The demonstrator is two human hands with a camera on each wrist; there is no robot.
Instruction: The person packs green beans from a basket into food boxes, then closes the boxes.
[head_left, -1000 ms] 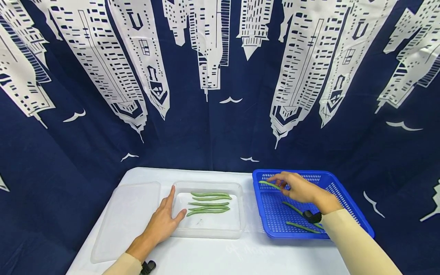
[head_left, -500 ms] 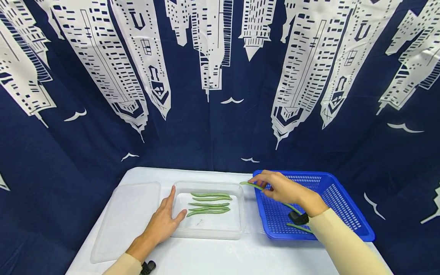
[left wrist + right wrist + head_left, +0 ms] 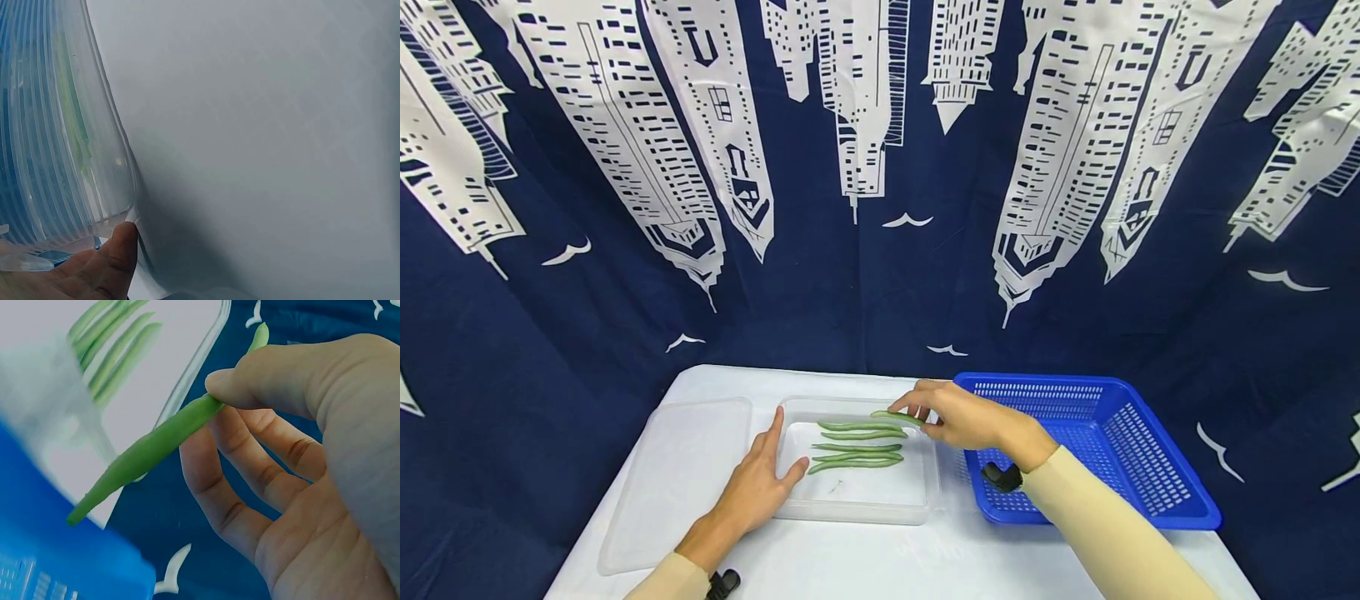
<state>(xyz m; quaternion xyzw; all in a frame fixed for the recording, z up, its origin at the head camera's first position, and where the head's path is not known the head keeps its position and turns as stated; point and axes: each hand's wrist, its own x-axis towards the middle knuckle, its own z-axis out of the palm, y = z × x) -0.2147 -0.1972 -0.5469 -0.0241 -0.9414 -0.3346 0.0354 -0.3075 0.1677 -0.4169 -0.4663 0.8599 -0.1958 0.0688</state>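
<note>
My right hand [image 3: 951, 412] pinches a green bean [image 3: 156, 440] between thumb and fingers. In the head view that bean overlaps the far right part of a clear plastic container [image 3: 895, 500]. Several green beans [image 3: 857, 427] lie side by side inside the container, in two groups, running left to right. My left hand [image 3: 760, 479] rests at the container's left side, its index finger straight along the wall and its thumb at the rim. The left wrist view shows fingertips [image 3: 124, 234] right at the container's lower corner, with ribbed clear plastic beside them.
A blue perforated basket [image 3: 1150, 450] stands to the right, partly covered by my right forearm. Left of the container lies a flat translucent lid [image 3: 677, 479]. Everything sits on a white table [image 3: 850, 558], with a dark blue skyline-print cloth [image 3: 820, 300] hanging behind.
My right hand has carried the bean left, out of the blue basket and across to the far right of the container. The left hand has stayed in place.
</note>
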